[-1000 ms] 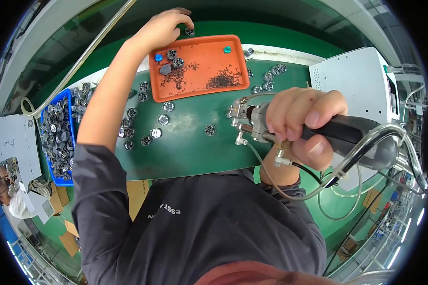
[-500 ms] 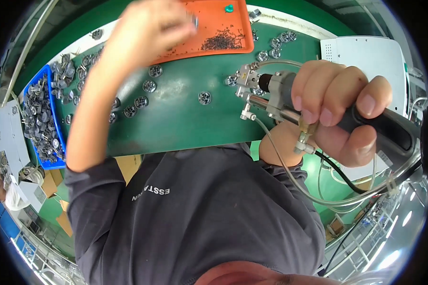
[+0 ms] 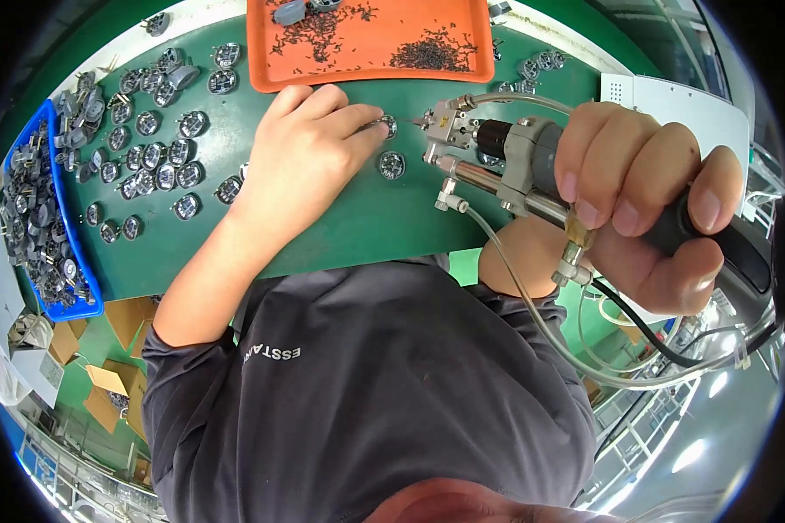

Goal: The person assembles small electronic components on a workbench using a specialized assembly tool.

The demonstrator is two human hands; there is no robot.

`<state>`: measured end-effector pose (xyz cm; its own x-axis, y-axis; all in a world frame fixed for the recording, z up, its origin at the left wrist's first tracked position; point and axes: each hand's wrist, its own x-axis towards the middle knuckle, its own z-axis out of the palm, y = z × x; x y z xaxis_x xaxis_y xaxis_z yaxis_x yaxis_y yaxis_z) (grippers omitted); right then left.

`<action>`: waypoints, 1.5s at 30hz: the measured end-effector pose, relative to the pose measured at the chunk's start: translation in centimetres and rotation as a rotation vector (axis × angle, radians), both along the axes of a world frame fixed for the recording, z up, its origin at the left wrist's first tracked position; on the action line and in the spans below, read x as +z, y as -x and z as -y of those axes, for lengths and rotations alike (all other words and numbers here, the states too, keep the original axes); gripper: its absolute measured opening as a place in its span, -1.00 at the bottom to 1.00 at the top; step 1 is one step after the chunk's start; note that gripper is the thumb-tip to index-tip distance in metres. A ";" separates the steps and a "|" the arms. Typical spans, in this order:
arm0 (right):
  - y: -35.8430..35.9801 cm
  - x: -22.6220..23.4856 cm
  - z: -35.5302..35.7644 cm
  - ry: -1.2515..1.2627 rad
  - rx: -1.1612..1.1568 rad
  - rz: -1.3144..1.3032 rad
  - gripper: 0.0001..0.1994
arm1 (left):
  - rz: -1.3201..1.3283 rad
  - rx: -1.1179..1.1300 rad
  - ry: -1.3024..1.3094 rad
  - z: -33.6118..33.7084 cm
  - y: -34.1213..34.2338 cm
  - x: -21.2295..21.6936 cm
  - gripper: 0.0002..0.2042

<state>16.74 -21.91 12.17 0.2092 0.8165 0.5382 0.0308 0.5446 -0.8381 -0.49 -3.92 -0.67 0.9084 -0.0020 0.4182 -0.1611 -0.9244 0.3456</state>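
My left hand (image 3: 314,144) is over the green work surface, its thumb and index finger closed on the edge of a small round electronic part (image 3: 391,127). The fingers hide much of that part. Wrapped in my right hand (image 3: 641,192) is a hose-fed hand tool (image 3: 506,161) with a black grip, a metal body and fittings. Its thin tip points left at the part in my left fingers; whether they touch I cannot tell. Just below lies another round part (image 3: 392,165), silver-rimmed and dark inside.
An orange tray (image 3: 275,74) at the far side holds many tiny black pieces (image 3: 432,52) and a couple of grey parts. A blue bin (image 3: 59,187) of similar parts stands at left. Several round parts (image 3: 183,152) lie between. A white box-shaped device (image 3: 689,109) is at right.
My left hand has come down from over the orange tray to beside the tool's tip, gripping a round part. The right hand still holds the tool. The view has shifted.
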 end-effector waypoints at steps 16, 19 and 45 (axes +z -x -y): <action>-0.6 -1.2 0.1 0.040 -0.004 -0.005 -0.66 | -0.011 0.014 0.047 0.1 -0.3 -0.4 -0.81; -0.3 -1.4 -0.1 0.052 -0.045 -0.017 -0.68 | -0.009 0.019 0.039 0.0 -0.3 -0.4 -0.81; 0.0 0.9 0.2 0.039 -0.034 -0.085 -0.53 | -0.012 0.032 0.134 -0.6 -0.4 -0.3 -0.85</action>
